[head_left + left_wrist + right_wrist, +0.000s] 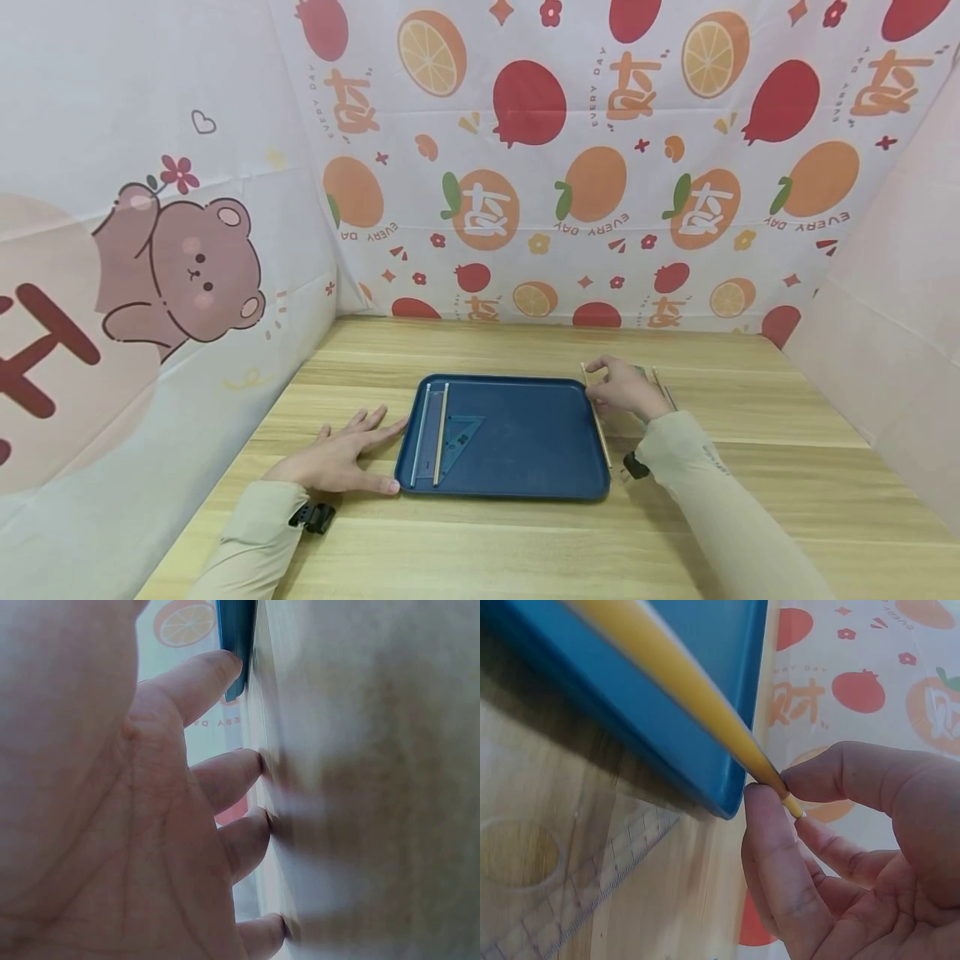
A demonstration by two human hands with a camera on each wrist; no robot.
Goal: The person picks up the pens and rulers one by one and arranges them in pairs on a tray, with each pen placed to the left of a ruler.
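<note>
My right hand (624, 390) pinches a yellow pencil (694, 694) near its pale-tipped end, between thumb and fingers. The pencil slants along the right rim of the blue tray (525, 442), overlapping it in the head view. My left hand (341, 458) lies spread at the tray's left side, its thumb and forefinger at the edge and other fingertips on the table. Inside the tray's left part are a light blue pencil (421, 433), a clear ruler (430, 437), another yellow pencil (441, 433) and a blue set square (459, 442).
Right of the tray, another thin pencil-like stick (659, 380) lies partly hidden behind my right hand. A clear plastic piece with a ruled edge and round hole (592, 900) rests on the wooden table (510, 550). Printed cloth (525, 192) hangs behind and at both sides.
</note>
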